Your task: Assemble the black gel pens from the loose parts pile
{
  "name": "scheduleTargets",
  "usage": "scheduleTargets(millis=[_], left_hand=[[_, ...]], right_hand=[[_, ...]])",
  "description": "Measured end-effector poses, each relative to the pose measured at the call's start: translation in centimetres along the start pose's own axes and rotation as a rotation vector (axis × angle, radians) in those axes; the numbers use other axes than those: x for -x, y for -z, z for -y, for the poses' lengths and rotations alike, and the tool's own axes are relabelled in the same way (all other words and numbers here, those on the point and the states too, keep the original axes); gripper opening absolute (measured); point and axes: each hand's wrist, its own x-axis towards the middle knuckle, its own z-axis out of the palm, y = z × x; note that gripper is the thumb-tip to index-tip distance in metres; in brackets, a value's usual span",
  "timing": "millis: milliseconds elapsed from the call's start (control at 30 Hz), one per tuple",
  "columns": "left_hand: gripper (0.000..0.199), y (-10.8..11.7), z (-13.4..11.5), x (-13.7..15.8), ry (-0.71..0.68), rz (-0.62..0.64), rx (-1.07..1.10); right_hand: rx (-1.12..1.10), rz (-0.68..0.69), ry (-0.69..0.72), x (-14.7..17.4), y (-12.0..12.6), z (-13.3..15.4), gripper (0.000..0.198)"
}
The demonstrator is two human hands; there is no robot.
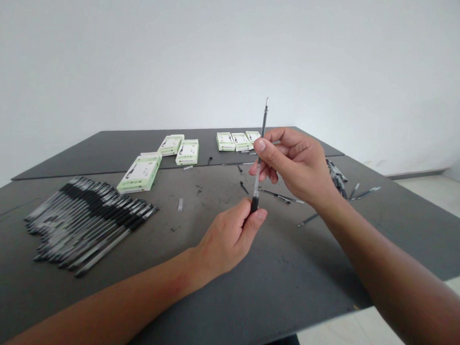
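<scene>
Upright in front of me is a pen refill (263,124) with its metal tip upward, a dark ink section and a clear lower length. My right hand (293,162) pinches it between thumb and fingers. Below, my left hand (229,233) is closed around a pen barrel whose black grip (255,203) shows above the thumb. The refill's lower end meets the top of the barrel; how far it goes inside is hidden. Most of the barrel is covered by my left hand.
Many black-and-clear pens (94,222) lie in a row on the dark table (209,304) at left. Green-and-white boxes (140,172) stand behind them, with more boxes (226,141) farther back. Loose pen parts (276,196) and a pile of pens (336,177) lie at right.
</scene>
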Motion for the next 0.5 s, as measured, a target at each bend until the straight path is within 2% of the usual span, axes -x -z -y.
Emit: scheduleTargets(millis=[500], left_hand=[[0.041,-0.01,-0.1,-0.08,0.016,-0.001,0.008]], right_hand=[[0.066,-0.004,0.023,0.2,0.22,0.57,0.047]])
